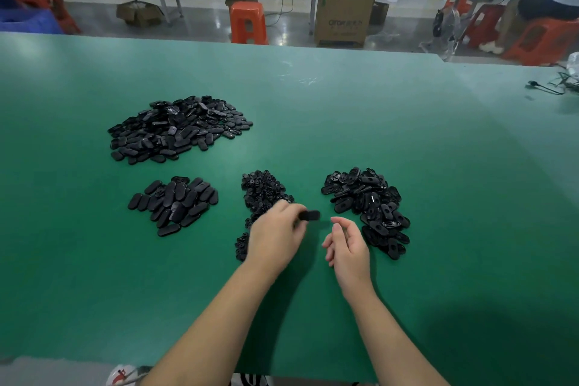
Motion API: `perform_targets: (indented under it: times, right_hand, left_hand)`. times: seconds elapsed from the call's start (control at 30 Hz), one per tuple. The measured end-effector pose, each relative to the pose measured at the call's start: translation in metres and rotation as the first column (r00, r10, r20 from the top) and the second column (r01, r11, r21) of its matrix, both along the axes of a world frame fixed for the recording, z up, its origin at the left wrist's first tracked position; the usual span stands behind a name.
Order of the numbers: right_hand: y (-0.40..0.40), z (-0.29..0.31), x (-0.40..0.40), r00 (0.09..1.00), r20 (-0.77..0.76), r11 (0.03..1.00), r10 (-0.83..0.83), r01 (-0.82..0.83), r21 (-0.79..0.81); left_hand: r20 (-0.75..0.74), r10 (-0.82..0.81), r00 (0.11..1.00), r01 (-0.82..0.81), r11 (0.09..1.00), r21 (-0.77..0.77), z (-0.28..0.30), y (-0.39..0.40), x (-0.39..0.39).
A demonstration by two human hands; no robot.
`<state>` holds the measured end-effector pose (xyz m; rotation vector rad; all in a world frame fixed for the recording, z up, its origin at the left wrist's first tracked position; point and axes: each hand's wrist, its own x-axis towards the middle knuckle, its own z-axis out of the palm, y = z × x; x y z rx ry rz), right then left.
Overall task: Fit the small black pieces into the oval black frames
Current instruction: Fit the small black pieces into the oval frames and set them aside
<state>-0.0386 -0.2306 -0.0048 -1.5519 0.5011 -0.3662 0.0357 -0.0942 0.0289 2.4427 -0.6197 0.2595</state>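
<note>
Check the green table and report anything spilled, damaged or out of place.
Nothing stands out. The black parts lie in four separate heaps on the green table, none over the edge. The left hand pinches one oval frame; the right hand is empty.

- I see a broad green matte tabletop (391,122) filling most of my view, with faint pale scuffs toward its far edge.
- On my far left lies the largest heap of glossy black oval plastic pieces (178,128).
- Nearer, below that heap, sits a smaller flat cluster of black oval plastic pieces (174,205), mostly smooth side up.
- Near the middle lies a narrow pile of small black plastic pieces (261,191), trailing toward me.
- To the right lies a pile of oval black plastic frames (369,207), many showing a slot.
- At the far right edge rests a tangle of thin black cable (554,86).
</note>
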Motion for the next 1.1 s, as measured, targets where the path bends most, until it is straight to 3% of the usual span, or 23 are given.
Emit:
perform_targets:
  times: [0.1,0.23,0.4,0.57,0.77,0.9,1.0,1.1]
  right_hand:
    - [0.002,0.001,-0.002,1.0,-0.02,0.998,0.01,-0.011,-0.059]
    - [0.003,0.001,-0.002,0.999,-0.037,0.993,0.014,-0.018,-0.115]
    - [0.003,0.0,-0.001,0.999,-0.047,0.99,0.021,-0.027,-0.141]
    - [0.004,-0.001,-0.001,0.998,-0.056,0.986,0.021,-0.03,-0.164]
    - [0.004,-0.002,0.0,0.998,-0.065,0.983,0.017,-0.029,-0.181]
    - [0.003,-0.003,0.0,0.996,-0.081,0.981,0.023,-0.038,-0.191]
    - [0.003,-0.004,0.001,0.995,-0.098,0.98,0.024,-0.043,-0.195]
    - [0.001,-0.004,0.003,0.992,-0.12,0.978,0.026,-0.05,-0.2]
  left_hand:
    - [-0.053,0.252,0.966,-0.255,0.965,-0.062,0.001,0.038,0.024]
    - [-0.113,0.532,0.839,-0.542,0.835,-0.094,-0.003,0.103,0.056]
    - [-0.142,0.712,0.687,-0.72,0.694,-0.003,-0.012,0.16,0.08]
    - [-0.208,0.698,0.685,-0.704,0.708,0.057,-0.016,0.173,0.091]
    - [-0.117,0.501,0.857,-0.514,0.847,-0.137,-0.019,0.136,0.072]
    - [-0.136,0.294,0.946,-0.297,0.955,-0.002,-0.03,0.093,0.051]
    - [-0.156,0.313,0.937,-0.299,0.948,0.107,-0.038,0.077,0.043]
    - [-0.166,0.35,0.922,-0.343,0.937,0.068,-0.042,0.079,0.044]
